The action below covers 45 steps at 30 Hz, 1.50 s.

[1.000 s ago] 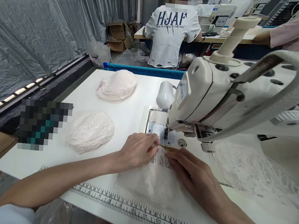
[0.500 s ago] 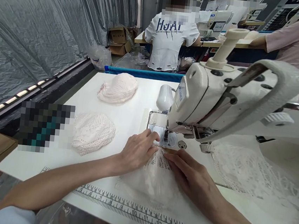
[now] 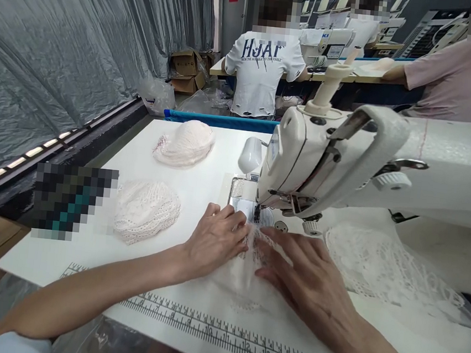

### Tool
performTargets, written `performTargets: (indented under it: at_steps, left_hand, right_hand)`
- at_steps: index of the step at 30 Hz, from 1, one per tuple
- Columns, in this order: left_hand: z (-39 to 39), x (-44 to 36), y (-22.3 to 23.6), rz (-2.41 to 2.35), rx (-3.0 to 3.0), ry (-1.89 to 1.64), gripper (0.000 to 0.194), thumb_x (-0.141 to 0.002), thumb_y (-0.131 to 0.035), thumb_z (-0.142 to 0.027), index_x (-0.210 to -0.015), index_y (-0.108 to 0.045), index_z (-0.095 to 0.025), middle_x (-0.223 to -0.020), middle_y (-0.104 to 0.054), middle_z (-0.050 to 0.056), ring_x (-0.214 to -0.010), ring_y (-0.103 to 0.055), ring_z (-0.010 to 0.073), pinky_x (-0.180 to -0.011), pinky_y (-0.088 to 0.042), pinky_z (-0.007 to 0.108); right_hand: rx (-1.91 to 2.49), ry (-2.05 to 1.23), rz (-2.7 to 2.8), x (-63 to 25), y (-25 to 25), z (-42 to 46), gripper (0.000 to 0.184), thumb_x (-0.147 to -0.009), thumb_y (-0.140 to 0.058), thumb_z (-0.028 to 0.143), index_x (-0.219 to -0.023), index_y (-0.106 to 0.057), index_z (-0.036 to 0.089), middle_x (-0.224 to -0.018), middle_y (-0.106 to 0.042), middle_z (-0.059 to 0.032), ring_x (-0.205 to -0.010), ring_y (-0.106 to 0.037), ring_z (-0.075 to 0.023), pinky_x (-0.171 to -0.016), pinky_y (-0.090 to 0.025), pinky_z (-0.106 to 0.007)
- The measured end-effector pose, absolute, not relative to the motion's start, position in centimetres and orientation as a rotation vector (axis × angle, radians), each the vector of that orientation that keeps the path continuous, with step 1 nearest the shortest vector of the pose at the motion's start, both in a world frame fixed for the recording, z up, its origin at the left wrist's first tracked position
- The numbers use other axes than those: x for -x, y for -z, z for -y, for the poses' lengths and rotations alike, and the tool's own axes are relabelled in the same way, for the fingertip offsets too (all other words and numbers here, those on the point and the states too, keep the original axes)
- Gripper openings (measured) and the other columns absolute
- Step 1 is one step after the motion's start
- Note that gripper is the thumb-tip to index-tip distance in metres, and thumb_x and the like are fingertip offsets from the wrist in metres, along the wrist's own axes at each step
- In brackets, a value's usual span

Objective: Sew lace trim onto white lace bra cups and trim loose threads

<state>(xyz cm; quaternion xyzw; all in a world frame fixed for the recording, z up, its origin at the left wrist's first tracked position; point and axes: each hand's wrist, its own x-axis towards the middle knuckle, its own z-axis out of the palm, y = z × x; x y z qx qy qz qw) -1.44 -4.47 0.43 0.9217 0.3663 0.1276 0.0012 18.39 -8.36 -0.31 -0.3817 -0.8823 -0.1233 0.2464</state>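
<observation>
A piece of sheer white lace [image 3: 246,280] lies gathered just in front of the sewing machine's presser foot [image 3: 257,213]. My left hand [image 3: 217,240] has curled fingers pinching its left edge near the needle plate [image 3: 241,205]. On the right side, my right hand [image 3: 309,275] rests with fingers spread and slightly blurred, the fingertips at the lace and the thumb apart from the forefinger. The white sewing machine [image 3: 300,155] stands over the work, its head just beyond both hands.
Two piles of white lace cups, a near one [image 3: 147,212] and a far one [image 3: 188,143], sit on the left of the table. More lace [image 3: 389,266] lies under the machine arm. A printed ruler [image 3: 208,326] runs along the front edge. People sit at machines ahead.
My right hand has loosened from a pinch, its fingers spreading apart. My left hand stays at the lace edge, fingers shifted slightly. The whole view has shifted a little.
</observation>
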Motion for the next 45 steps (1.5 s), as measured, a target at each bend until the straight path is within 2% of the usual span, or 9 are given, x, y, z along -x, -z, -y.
performTargets:
  at_steps: [3,19,25,30,32,36,39,43,45]
  left_hand:
    - [4.0,1.4,-0.5,-1.126,-2.922,-0.379,0.019,-0.091,-0.049,-0.024,-0.108,-0.053,-0.018,-0.106,-0.058,0.005,-0.090,-0.049,0.0188,-0.073,-0.027,0.035]
    - [1.0,0.2,1.0,-1.163,-3.014,-0.458,0.015,-0.090,-0.051,-0.026,-0.102,-0.051,-0.016,-0.101,-0.056,0.003,-0.089,-0.052,0.0165,-0.077,-0.030,0.036]
    - [2.8,1.1,0.2,-0.967,-3.002,-0.525,0.014,-0.094,-0.041,-0.020,-0.097,-0.055,-0.018,-0.110,-0.058,0.004,-0.098,-0.053,0.0172,-0.083,-0.032,0.037]
    - [5.6,2.7,0.1,-0.541,-2.984,-0.536,0.038,-0.086,-0.048,-0.052,-0.089,-0.057,-0.016,-0.097,-0.063,0.004,-0.091,-0.055,0.0179,-0.086,-0.038,0.037]
    - [6.1,2.9,0.6,-0.592,-3.021,-0.585,0.033,-0.087,-0.050,-0.047,-0.085,-0.056,-0.015,-0.093,-0.064,0.004,-0.088,-0.056,0.0183,-0.084,-0.039,0.037]
    - [6.3,2.7,1.2,-0.712,-2.999,-0.750,0.014,-0.091,-0.043,-0.014,-0.083,-0.055,-0.014,-0.085,-0.066,0.001,-0.080,-0.058,0.0123,-0.078,-0.041,0.030]
    - [6.2,2.4,1.0,-0.781,-2.877,-0.858,0.017,-0.094,-0.040,-0.016,-0.083,-0.053,-0.014,-0.073,-0.065,-0.001,-0.068,-0.058,0.0096,-0.072,-0.043,0.027]
    - [6.1,2.0,0.6,-0.813,-2.892,-0.882,0.026,-0.090,-0.049,-0.039,-0.087,-0.054,-0.013,-0.071,-0.065,0.000,-0.068,-0.060,0.0128,-0.073,-0.044,0.030]
    - [5.8,1.8,0.7,-0.823,-2.986,-0.827,0.022,-0.090,-0.049,-0.034,-0.088,-0.055,-0.013,-0.069,-0.064,0.000,-0.066,-0.059,0.0136,-0.072,-0.044,0.031]
  right_hand:
    - [0.962,0.276,2.475,-18.3,0.5,8.1,0.029,-0.095,-0.040,0.031,-0.105,-0.060,0.012,-0.106,-0.067,-0.0129,-0.094,-0.059,-0.0233,-0.080,-0.041,-0.040]
    - [1.080,0.281,2.496,-20.0,1.5,6.1,0.030,-0.098,-0.035,0.030,-0.109,-0.057,0.013,-0.110,-0.067,-0.0132,-0.090,-0.062,-0.0246,-0.084,-0.033,-0.044]
    - [0.999,-0.013,2.536,-20.0,0.4,7.3,0.040,-0.094,-0.034,0.046,-0.104,-0.058,0.016,-0.120,-0.060,-0.0146,-0.110,-0.052,-0.0291,-0.088,-0.033,-0.047]
    - [0.853,-0.195,2.584,-19.3,0.0,9.5,0.057,-0.083,-0.037,0.066,-0.098,-0.057,0.014,-0.104,-0.064,-0.0137,-0.102,-0.056,-0.0269,-0.087,-0.036,-0.044]
    - [0.881,-0.093,2.569,-18.9,0.5,10.1,0.049,-0.083,-0.048,0.060,-0.097,-0.056,0.014,-0.101,-0.064,-0.0131,-0.098,-0.057,-0.0271,-0.084,-0.038,-0.044]
    - [0.979,0.067,2.452,-18.2,1.3,10.1,0.010,-0.089,-0.052,0.023,-0.088,-0.056,0.015,-0.086,-0.066,-0.0080,-0.080,-0.059,-0.0198,-0.075,-0.041,-0.037]
    - [0.994,0.092,2.380,-18.0,1.2,9.5,0.014,-0.089,-0.045,0.011,-0.082,-0.056,0.015,-0.070,-0.063,-0.0048,-0.065,-0.057,-0.0159,-0.069,-0.042,-0.034]
    - [1.031,0.062,2.313,-17.8,0.9,8.8,0.024,-0.091,-0.041,0.013,-0.070,-0.051,0.016,-0.058,-0.056,-0.0017,-0.053,-0.050,-0.0130,-0.063,-0.041,-0.031]
    - [1.050,0.062,2.292,-17.8,1.0,8.6,0.026,-0.092,-0.041,0.015,-0.067,-0.049,0.017,-0.056,-0.054,-0.0003,-0.051,-0.048,-0.0119,-0.062,-0.040,-0.030]
